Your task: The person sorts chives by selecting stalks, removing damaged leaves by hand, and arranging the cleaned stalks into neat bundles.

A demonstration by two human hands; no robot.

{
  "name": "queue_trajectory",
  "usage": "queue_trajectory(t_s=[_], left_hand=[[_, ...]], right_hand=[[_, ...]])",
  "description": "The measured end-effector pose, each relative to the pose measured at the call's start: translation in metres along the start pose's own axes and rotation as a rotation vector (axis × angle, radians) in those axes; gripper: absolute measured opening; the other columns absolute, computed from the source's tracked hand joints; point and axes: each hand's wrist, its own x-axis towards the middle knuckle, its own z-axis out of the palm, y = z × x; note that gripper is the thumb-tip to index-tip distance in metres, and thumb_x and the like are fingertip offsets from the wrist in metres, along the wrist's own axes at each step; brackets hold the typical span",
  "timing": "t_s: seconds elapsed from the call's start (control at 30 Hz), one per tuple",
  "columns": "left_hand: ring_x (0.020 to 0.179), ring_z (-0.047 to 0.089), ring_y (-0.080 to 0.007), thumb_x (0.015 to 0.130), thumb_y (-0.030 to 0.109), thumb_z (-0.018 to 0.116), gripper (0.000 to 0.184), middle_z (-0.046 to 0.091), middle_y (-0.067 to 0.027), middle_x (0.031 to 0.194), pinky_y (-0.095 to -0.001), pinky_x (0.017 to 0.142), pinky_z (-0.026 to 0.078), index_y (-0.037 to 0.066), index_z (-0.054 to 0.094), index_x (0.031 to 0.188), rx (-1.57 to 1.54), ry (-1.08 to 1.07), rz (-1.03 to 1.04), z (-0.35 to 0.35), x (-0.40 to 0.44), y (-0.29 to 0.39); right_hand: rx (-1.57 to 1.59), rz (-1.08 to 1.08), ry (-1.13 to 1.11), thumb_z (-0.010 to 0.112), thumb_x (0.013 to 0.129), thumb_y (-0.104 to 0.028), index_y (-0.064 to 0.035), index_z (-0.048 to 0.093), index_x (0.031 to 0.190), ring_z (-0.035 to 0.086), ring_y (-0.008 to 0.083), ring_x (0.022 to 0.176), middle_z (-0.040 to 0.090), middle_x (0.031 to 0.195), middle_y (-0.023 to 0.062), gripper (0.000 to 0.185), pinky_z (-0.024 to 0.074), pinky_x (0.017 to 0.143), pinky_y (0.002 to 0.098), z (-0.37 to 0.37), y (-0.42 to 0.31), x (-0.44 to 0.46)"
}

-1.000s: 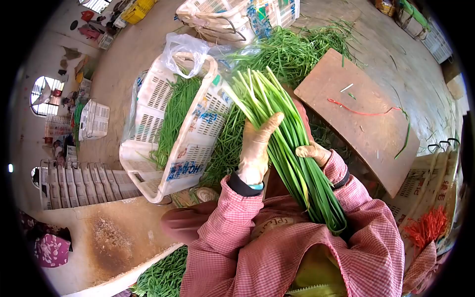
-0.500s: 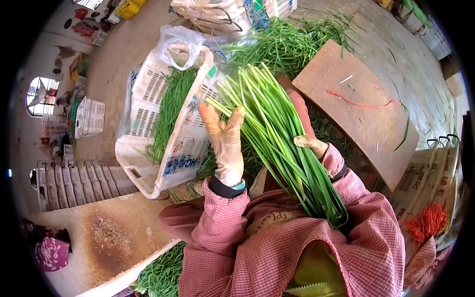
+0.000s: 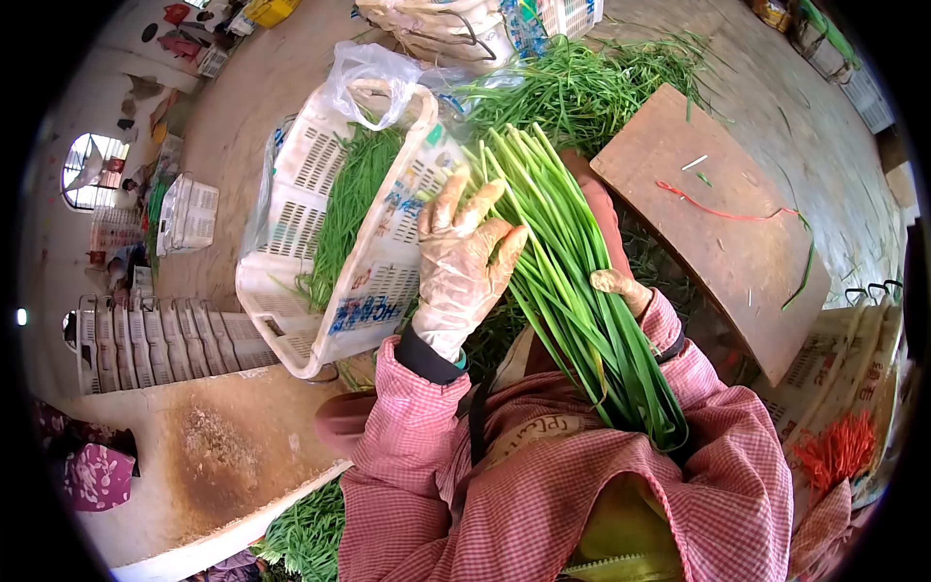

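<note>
A thick bunch of garlic chives [image 3: 572,291] lies slantwise across my lap, pale stem ends pointing up and away, dark leaf tips folded near my jacket. My right hand [image 3: 626,291] is closed around its right side, the gloved thumb over the leaves and the other fingers hidden beneath. At the bunch's left edge, my left hand [image 3: 465,257], in a stained pale glove, has its fingers spread and back upward. Whether its fingertips touch the stems I cannot tell.
To the left, a white plastic crate [image 3: 330,242] leans with greens inside. A brown board [image 3: 713,233] at right carries a red tie. Loose greens [image 3: 592,92] pile up beyond. A stained bench [image 3: 208,456] stands lower left; red ties [image 3: 836,451] hang lower right.
My left hand has turned so its back faces up, its fingers now spread beside the stems. The right hand still holds the bunch, and the whole view has shifted slightly.
</note>
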Motion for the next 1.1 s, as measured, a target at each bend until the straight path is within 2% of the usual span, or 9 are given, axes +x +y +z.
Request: queue_trajectory(t_s=[0.07, 0.2, 0.3, 0.47, 0.6, 0.7, 0.83, 0.9, 1.1], left_hand=[[0.109, 0.042, -0.0274, 0.072, 0.016, 0.065, 0.009, 0.056, -0.0067, 0.104, -0.0411, 0.089, 0.03, 0.007, 0.062, 0.072, -0.026, -0.021, 0.027, 0.001, 0.001, -0.001], [0.076, 0.049, -0.0203, 0.078, 0.021, 0.059, 0.019, 0.054, -0.0003, 0.075, -0.0351, 0.074, 0.035, 0.013, 0.062, 0.096, 0.051, 0.042, 0.031, 0.001, 0.008, 0.002], [0.073, 0.048, -0.02, 0.078, 0.02, 0.059, 0.021, 0.053, -0.0014, 0.072, -0.0345, 0.07, 0.035, 0.013, 0.063, 0.098, 0.084, 0.052, 0.092, -0.001, 0.011, 0.001], [0.076, 0.047, -0.0219, 0.072, 0.018, 0.064, 0.01, 0.051, -0.0035, 0.074, -0.0362, 0.071, 0.035, 0.01, 0.06, 0.074, 0.119, 0.102, 0.03, -0.002, 0.013, -0.002], [0.075, 0.047, -0.0231, 0.068, 0.02, 0.068, 0.015, 0.052, -0.005, 0.074, -0.0365, 0.07, 0.036, 0.009, 0.061, 0.075, 0.125, 0.025, -0.034, -0.004, 0.011, -0.002], [0.078, 0.05, -0.0243, 0.065, 0.021, 0.07, 0.022, 0.055, -0.0066, 0.076, -0.037, 0.071, 0.038, 0.008, 0.062, 0.081, 0.079, -0.138, -0.172, -0.005, 0.014, 0.0], [0.061, 0.048, -0.0151, 0.068, 0.017, 0.069, 0.025, 0.052, -0.0026, 0.064, -0.0299, 0.058, 0.041, 0.004, 0.064, 0.089, -0.088, -0.247, -0.413, 0.0, 0.013, -0.004], [0.057, 0.046, -0.0096, 0.071, 0.018, 0.069, 0.026, 0.054, -0.0007, 0.064, -0.0255, 0.054, 0.039, -0.001, 0.063, 0.089, -0.561, -0.311, -0.654, 0.005, 0.009, -0.009], [0.055, 0.046, -0.0066, 0.068, 0.006, 0.069, 0.015, 0.056, 0.0006, 0.062, -0.0218, 0.051, 0.039, 0.0, 0.064, 0.081, -0.72, -0.241, -0.804, -0.003, 0.013, -0.004]], right_hand=[[0.086, 0.132, 0.096, 0.064, 0.074, -0.031, -0.0027, 0.047, 0.117, 0.059, 0.0191, 0.087, 0.059, 0.102, 0.0097, 0.054, 0.0474, 0.079, 0.0306, 0.016, -0.009, -0.008], [-0.037, 0.096, 0.09, 0.067, 0.073, -0.028, -0.0022, 0.048, 0.116, 0.06, 0.018, 0.087, 0.06, 0.101, 0.009, 0.053, 0.0481, 0.077, 0.0291, 0.017, -0.015, -0.007], [-0.05, 0.121, 0.106, 0.067, 0.073, -0.028, -0.0013, 0.047, 0.116, 0.06, 0.0174, 0.085, 0.06, 0.1, 0.0086, 0.055, 0.0485, 0.076, 0.0291, 0.022, -0.014, -0.007], [-0.076, 0.123, 0.092, 0.068, 0.071, -0.028, -0.0007, 0.046, 0.117, 0.06, 0.0176, 0.085, 0.06, 0.1, 0.0093, 0.058, 0.0485, 0.076, 0.0292, 0.005, -0.001, 0.0], [-0.068, 0.095, 0.1, 0.068, 0.07, -0.029, -0.0005, 0.044, 0.119, 0.059, 0.0177, 0.085, 0.059, 0.101, 0.0094, 0.062, 0.0482, 0.076, 0.029, 0.022, -0.011, -0.005], [-0.107, 0.08, 0.091, 0.069, 0.07, -0.029, -0.0005, 0.044, 0.119, 0.059, 0.0177, 0.087, 0.059, 0.102, 0.0092, 0.062, 0.0476, 0.078, 0.0291, 0.016, -0.008, -0.004], [-0.045, 0.137, 0.109, 0.069, 0.07, -0.028, -0.0003, 0.041, 0.121, 0.058, 0.0183, 0.089, 0.058, 0.104, 0.0099, 0.065, 0.0465, 0.08, 0.0299, 0.009, -0.003, -0.002], [-0.092, 0.109, 0.136, 0.069, 0.07, -0.028, 0.0003, 0.041, 0.121, 0.058, 0.0189, 0.089, 0.058, 0.104, 0.0103, 0.064, 0.0463, 0.08, 0.0305, 0.016, -0.005, -0.002], [-0.104, 0.138, 0.117, 0.068, 0.071, -0.025, 0.001, 0.044, 0.119, 0.057, 0.0178, 0.091, 0.058, 0.103, 0.0099, 0.06, 0.0453, 0.081, 0.0305, 0.009, 0.0, 0.0]])
